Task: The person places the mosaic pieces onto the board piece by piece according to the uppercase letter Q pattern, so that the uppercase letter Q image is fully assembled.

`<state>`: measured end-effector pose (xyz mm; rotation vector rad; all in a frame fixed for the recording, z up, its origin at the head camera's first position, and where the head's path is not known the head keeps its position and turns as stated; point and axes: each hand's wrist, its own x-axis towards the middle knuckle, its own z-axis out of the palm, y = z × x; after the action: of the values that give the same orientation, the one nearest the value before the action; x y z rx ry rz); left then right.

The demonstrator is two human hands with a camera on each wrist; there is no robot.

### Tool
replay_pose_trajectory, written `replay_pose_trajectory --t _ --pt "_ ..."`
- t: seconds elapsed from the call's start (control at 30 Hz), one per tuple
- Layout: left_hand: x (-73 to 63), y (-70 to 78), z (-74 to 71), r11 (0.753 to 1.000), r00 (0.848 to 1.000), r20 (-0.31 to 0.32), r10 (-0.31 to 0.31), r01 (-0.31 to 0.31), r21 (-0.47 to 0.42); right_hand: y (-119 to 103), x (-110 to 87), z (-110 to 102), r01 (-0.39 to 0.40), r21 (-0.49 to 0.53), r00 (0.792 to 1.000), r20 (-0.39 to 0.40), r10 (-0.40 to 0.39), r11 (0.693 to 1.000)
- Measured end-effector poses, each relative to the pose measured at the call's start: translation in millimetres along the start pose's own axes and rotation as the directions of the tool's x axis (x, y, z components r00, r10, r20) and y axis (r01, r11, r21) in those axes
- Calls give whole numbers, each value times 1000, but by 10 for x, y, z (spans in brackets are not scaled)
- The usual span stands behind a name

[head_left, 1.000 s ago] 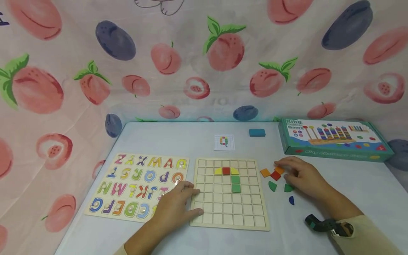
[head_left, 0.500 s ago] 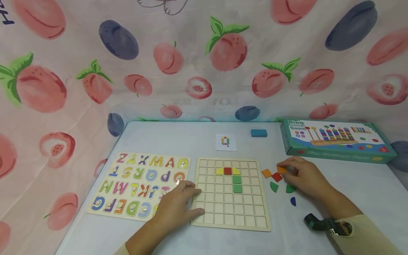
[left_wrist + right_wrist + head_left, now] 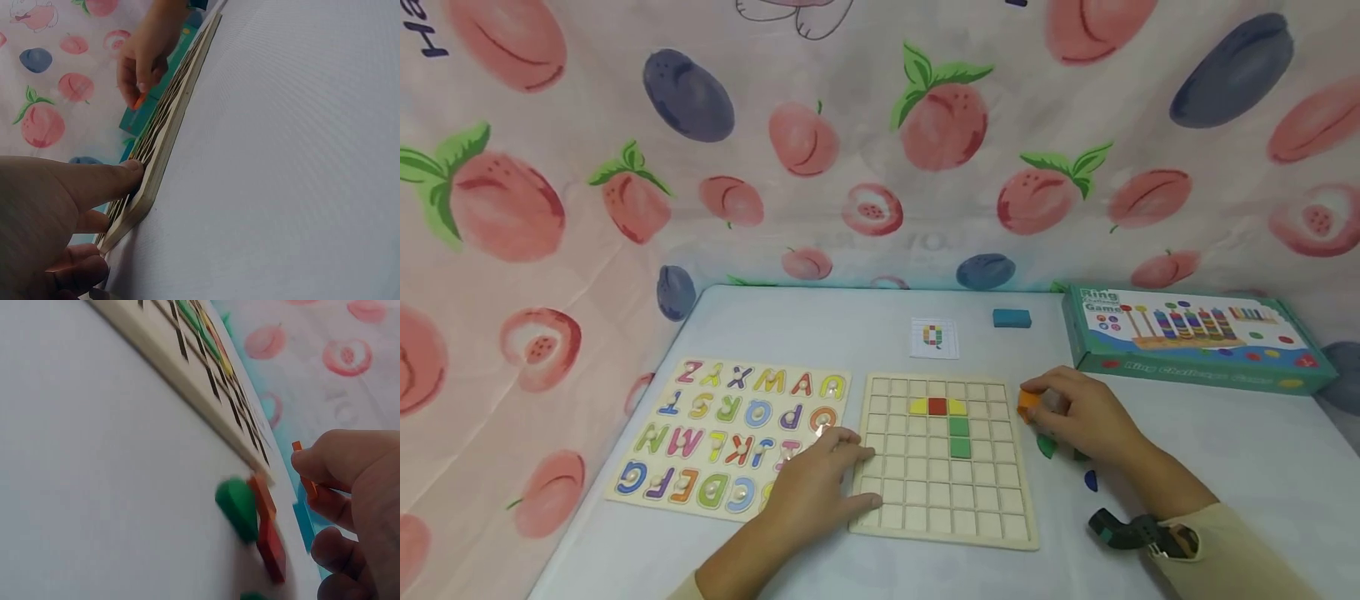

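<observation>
Plainly, orange tile (image 3: 309, 487) pinched between right fingers (image 3: 312, 455), near grid board (image 3: 917, 471); left fingers (image 3: 115, 180) relaxed, touching its edge

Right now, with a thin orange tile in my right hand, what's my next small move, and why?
Perhaps place the orange tile into the pale wooden grid board, directly below the left yellow quarter-circle: your right hand pinches it, that cell is bare, and the white card seems to show orange there.

Head cam high, 3 vws share board (image 3: 938, 472)
</observation>
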<state>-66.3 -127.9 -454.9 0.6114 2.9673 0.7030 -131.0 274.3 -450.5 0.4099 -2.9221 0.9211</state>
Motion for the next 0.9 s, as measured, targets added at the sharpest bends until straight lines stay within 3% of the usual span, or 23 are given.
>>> replay_pose_trajectory --t 0.23,0.53,0.9 --pt "-19 -2 -13 1000 1000 -12 14 -14 3 -275 106 203 74 70 997 -7 -74 995" --pt "-1 -5 1 1000 1000 -9 12 -12 -7 -565 221 422 68 132 996 40 -74 989" --pt "-6 2 -13 1000 1000 -3 1 -1 -8 -889 241 728 121 108 989 72 -129 987"
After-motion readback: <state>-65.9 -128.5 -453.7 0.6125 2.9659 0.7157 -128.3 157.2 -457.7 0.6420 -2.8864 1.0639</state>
